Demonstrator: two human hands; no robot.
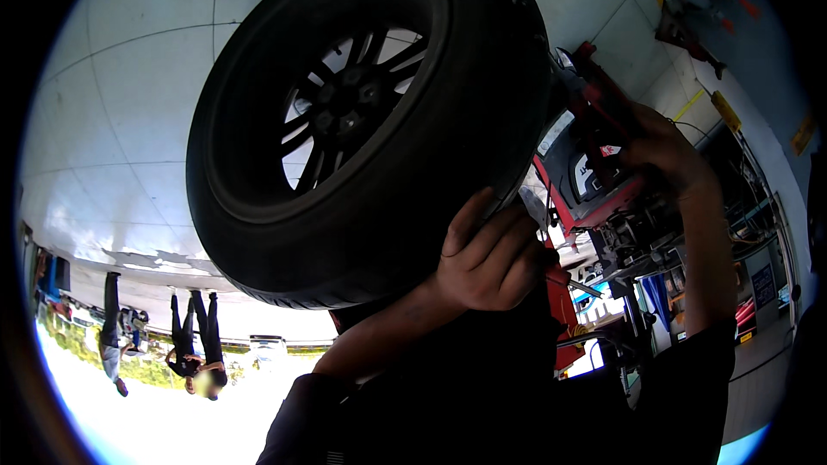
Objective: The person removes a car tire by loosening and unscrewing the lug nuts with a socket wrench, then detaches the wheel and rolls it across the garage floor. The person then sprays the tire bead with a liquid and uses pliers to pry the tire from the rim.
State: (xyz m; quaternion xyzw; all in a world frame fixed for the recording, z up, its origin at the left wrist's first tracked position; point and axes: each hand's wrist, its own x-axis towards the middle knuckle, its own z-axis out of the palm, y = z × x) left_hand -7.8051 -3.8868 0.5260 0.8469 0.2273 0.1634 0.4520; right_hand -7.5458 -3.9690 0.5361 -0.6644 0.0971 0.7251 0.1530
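Observation:
A large black tyre (431, 164) on a black spoked wheel (345, 112) fills the middle of the view, lifted off the ground and tilted. My left hand (487, 254) presses against its tread at the lower right, fingers curled over the rubber. My right hand (663, 151) is raised to the right of the tyre, against a red tyre machine (594, 181); its fingers are in shadow, so its grip is unclear. My dark sleeves and torso fill the lower middle.
The scene appears upside down. A pale tiled workshop floor (129, 120) spreads behind the tyre. Two or three people (194, 344) stand far off at the lower left by a bright doorway. Shelves and equipment (758, 275) line the right side.

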